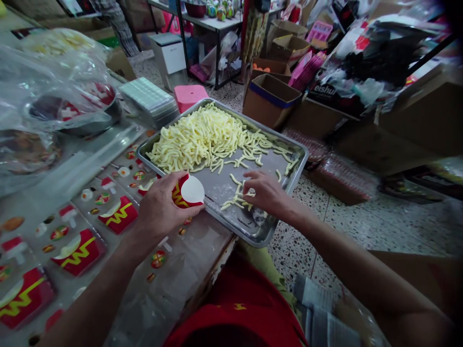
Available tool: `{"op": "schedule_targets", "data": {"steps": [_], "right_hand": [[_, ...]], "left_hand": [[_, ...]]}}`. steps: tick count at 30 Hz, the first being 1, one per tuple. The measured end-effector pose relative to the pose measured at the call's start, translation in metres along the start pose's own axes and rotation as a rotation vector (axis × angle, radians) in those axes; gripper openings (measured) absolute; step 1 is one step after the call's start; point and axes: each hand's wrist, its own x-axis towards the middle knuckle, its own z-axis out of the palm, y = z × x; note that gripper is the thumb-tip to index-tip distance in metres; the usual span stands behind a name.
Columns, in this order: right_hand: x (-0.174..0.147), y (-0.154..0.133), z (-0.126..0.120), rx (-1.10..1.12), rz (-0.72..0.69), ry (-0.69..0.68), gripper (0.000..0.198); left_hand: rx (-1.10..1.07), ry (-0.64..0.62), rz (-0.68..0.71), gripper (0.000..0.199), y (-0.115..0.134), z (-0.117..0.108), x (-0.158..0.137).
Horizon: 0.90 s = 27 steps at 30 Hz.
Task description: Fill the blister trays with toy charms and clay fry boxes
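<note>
My left hand [162, 202] is closed around a small red french fry carton [179, 190] with a yellow zigzag and a white oval panel. It holds the carton beside the near left edge of a metal tray [217, 222]. A large heap of pale yellow toy-like fries [202, 137] fills the tray's far left part. Over the near right part, my right hand [265, 190] curls with thumb and forefinger drawn together at a few loose fries [237, 200]. Whether a piece is between those fingertips cannot be made out.
Flat plastic packs with red cartons [81, 253] and tiny food pieces cover the table's left. Behind them stand a bagged metal bowl [104, 118] and a stack of clear cases [148, 101]. A pink stool [190, 96] and cardboard boxes [271, 99] stand beyond the tray.
</note>
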Motion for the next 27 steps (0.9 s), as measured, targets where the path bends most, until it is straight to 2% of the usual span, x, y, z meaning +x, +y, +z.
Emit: {"op": "schedule_targets", "data": {"steps": [4, 6, 8, 11, 14, 18, 20, 22, 25, 27], "right_hand": [[0.014, -0.004, 0.007, -0.077, 0.045, -0.072, 0.053], [0.022, 0.000, 0.005, -0.114, 0.058, -0.116, 0.061], [0.028, 0.005, 0.003, -0.137, 0.010, -0.172, 0.049], [0.032, 0.011, 0.005, -0.097, -0.092, -0.241, 0.020], [0.029, 0.015, 0.015, -0.057, -0.079, -0.209, 0.020], [0.029, 0.016, 0.024, -0.033, 0.067, -0.059, 0.016], [0.033, 0.012, 0.019, 0.001, 0.129, 0.030, 0.015], [0.041, 0.003, 0.009, 0.029, 0.107, 0.075, 0.015], [0.052, -0.012, -0.010, -0.039, -0.002, -0.003, 0.016], [0.057, -0.018, -0.022, -0.077, -0.062, -0.083, 0.019]], "left_hand": [[0.001, -0.006, 0.051, 0.073, -0.002, -0.010, -0.001], [-0.003, -0.039, 0.074, 0.074, -0.002, -0.012, 0.003], [-0.004, -0.069, 0.096, 0.074, -0.001, -0.011, 0.010], [-0.015, -0.095, 0.122, 0.073, 0.000, -0.007, 0.021], [-0.022, -0.118, 0.134, 0.072, 0.002, -0.001, 0.030], [0.073, -0.176, 0.139, 0.070, 0.013, 0.008, 0.045], [0.162, -0.207, 0.146, 0.067, 0.023, 0.015, 0.055], [0.234, -0.239, 0.170, 0.063, 0.035, 0.024, 0.067], [0.227, -0.322, 0.182, 0.054, 0.048, 0.042, 0.084], [0.150, -0.367, 0.131, 0.051, 0.051, 0.053, 0.092]]}}
